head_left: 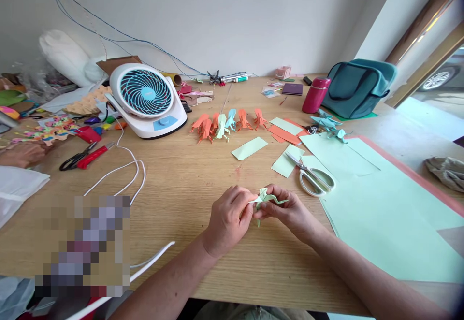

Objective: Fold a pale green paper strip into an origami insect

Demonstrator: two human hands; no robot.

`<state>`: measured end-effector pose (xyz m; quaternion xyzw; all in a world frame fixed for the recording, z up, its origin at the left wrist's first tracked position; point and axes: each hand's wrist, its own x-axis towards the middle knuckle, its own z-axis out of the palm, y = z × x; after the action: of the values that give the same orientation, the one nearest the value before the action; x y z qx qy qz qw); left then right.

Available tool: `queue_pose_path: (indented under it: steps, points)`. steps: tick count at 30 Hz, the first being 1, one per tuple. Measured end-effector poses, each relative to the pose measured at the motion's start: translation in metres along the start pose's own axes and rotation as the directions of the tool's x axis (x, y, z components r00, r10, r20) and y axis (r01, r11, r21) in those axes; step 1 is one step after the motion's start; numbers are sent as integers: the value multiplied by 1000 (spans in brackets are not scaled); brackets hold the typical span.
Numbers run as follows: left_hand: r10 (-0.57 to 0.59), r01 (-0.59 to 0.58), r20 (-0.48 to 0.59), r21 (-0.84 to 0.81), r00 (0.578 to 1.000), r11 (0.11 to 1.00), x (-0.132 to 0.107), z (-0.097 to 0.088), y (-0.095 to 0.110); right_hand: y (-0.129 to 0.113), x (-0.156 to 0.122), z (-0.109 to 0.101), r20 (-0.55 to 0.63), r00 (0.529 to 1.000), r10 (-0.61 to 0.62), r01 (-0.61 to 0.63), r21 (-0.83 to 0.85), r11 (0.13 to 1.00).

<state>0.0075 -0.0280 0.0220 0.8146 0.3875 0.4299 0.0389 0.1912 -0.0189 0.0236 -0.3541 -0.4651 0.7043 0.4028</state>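
Note:
Between my two hands, above the near part of the wooden table, is a light green folded paper figure (264, 196) with thin pointed limbs. My left hand (232, 216) pinches one tip of it with thumb and forefinger. On the other side, my right hand (286, 211) grips its body between thumb and fingers. Beyond the hands stands a group of finished-looking folded paper figures (222, 125) in orange, green and blue. Closer on the right lie white-handled scissors (315, 177), their blades over a light green paper piece (286, 161).
Large light green sheets (391, 213) cover the table's right side. A white fan (145, 97), black scissors (78, 160) and a white cord (139, 165) are at left. A pink bottle (316, 95) and teal bag (357, 88) stand back right. Another person's hand (25, 154) rests far left.

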Motion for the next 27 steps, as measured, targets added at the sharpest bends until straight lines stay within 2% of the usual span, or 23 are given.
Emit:
queue_pose_path:
  steps: [5,11,20,27]
  points:
    - [8,-8,0,-22,1000,1000,0,0,-1,-3,-2,2,-8,1000,15,-15,35,999]
    - [17,-17,2,-53,1000,998,-1,-1,-2,-6,-4,1,32,999,1,0,-29,1000]
    - [-34,28,-32,-170,999,985,0,1,0,-3,-4,6,-59,995,-77,67,-155,986]
    - [-67,58,-33,-236,997,970,1,1,1,-2,-5,7,-76,990,-120,107,-156,982]
